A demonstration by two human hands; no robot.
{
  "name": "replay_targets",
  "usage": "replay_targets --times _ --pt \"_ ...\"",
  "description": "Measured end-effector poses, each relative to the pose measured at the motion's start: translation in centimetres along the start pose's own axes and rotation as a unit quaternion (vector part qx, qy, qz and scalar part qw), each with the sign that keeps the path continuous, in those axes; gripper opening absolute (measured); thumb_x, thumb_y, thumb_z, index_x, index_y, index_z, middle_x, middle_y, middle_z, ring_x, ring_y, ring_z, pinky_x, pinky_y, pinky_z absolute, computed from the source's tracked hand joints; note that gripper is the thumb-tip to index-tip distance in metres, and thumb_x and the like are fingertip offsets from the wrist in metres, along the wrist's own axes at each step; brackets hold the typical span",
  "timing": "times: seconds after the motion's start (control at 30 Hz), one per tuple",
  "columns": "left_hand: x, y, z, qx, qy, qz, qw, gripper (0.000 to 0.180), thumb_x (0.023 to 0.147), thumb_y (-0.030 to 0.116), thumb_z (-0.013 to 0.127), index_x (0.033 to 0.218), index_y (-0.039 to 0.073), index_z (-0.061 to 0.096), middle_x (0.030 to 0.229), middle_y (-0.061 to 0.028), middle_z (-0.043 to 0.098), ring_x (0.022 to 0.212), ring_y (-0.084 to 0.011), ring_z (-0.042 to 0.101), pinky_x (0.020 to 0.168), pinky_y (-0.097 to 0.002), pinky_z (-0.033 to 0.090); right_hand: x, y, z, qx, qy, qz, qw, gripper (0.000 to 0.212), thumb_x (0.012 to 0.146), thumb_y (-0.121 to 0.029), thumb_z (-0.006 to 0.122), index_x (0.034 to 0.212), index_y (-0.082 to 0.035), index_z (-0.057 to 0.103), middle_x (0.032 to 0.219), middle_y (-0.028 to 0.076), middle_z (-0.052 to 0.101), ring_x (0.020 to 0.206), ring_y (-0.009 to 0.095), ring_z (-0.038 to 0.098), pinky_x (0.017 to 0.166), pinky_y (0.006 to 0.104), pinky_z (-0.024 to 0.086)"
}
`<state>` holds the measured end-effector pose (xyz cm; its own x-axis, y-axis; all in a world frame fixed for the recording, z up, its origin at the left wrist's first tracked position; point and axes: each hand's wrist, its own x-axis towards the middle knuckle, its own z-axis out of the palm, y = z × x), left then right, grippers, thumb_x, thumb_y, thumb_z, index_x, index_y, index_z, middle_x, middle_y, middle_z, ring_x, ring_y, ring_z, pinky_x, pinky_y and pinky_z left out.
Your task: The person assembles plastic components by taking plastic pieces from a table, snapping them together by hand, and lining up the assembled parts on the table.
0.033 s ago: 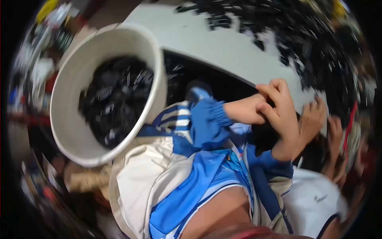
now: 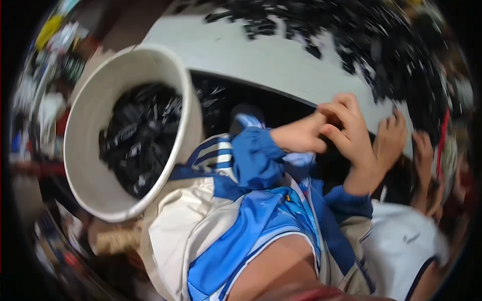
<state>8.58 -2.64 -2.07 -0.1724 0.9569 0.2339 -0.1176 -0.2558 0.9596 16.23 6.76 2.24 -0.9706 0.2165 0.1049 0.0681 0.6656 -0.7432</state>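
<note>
Two bare hands, the left hand (image 2: 299, 134) and the right hand (image 2: 347, 131), come together with bent fingers; whether they grip anything, I cannot tell. Small glossy black pieces (image 2: 394, 55) lie heaped beyond the fingers on the flat pale-grey worktop (image 2: 251, 57), with more inside the round white plastic bucket (image 2: 83, 150) leftward. Dark lettering (image 2: 411, 238) marks a neighbour's white shirt (image 2: 396, 256), too blurred to read.

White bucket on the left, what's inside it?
Inside the white bucket lies a heap of shiny black pieces, with bare inner wall showing on the left. The heap covers the bottom, so whatever lies beneath its top layer cannot be seen.
</note>
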Motion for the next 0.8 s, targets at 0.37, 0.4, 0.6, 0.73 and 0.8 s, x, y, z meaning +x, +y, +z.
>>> replay_targets --times 0.37,0.4,0.6,0.73,0.8 --pt "0.9 -0.3 -2.1 -0.274 0.014 -0.116 0.955 0.046 0.057 -0.001 0.041 0.103 0.000 0.034 0.076 -0.0066 0.045 0.057 -0.0058 0.041 0.044 -0.0152 0.028 1.8 5.0 0.4 -0.165 0.157 -0.216 0.949 0.027 0.067 -0.026 0.050 0.077 -0.001 0.046 0.079 0.013 0.045 0.071 0.027 0.045 0.062 0.0331 0.038" --pt "1.8 -0.2 -2.4 -0.254 -0.013 -0.132 0.958 0.045 0.057 -0.001 0.041 0.102 0.000 0.035 0.075 -0.0072 0.046 0.056 -0.0062 0.041 0.043 -0.0156 0.028 1.7 5.0 -0.6 -0.207 0.135 -0.214 0.945 0.021 0.067 -0.021 0.050 0.074 -0.001 0.046 0.076 0.013 0.045 0.069 0.028 0.046 0.061 0.0331 0.038" --pt "13.5 0.1 -7.6 0.583 0.260 0.102 0.763 0.026 0.062 0.015 0.049 0.087 0.006 0.052 0.072 -0.0123 0.051 0.069 -0.0255 0.051 0.061 -0.0317 0.041 -0.2 8.3 -6.3 0.084 0.319 0.140 0.934 0.015 0.077 -0.017 0.041 0.080 -0.003 0.045 0.062 0.005 0.047 0.050 0.009 0.045 0.044 0.0219 0.036" --pt "19.7 -1.8 -9.2 0.643 0.169 -0.137 0.734 0.032 0.058 0.031 0.054 0.079 0.006 0.056 0.079 -0.0131 0.055 0.075 -0.0273 0.052 0.065 -0.0325 0.042 0.3 11.3 -5.7 -0.090 0.259 0.173 0.946 0.038 0.074 -0.037 0.043 0.094 -0.004 0.040 0.070 0.012 0.048 0.069 0.017 0.049 0.057 0.0310 0.039" --pt "21.1 -2.5 -9.0 0.662 0.189 -0.121 0.715 0.027 0.058 0.027 0.053 0.075 0.006 0.057 0.077 -0.0130 0.055 0.075 -0.0279 0.052 0.065 -0.0327 0.042 0.5 12.0 -5.5 0.129 0.200 0.195 0.951 0.034 0.074 -0.025 0.041 0.103 -0.006 0.038 0.073 0.006 0.045 0.066 0.011 0.043 0.055 0.0237 0.036"
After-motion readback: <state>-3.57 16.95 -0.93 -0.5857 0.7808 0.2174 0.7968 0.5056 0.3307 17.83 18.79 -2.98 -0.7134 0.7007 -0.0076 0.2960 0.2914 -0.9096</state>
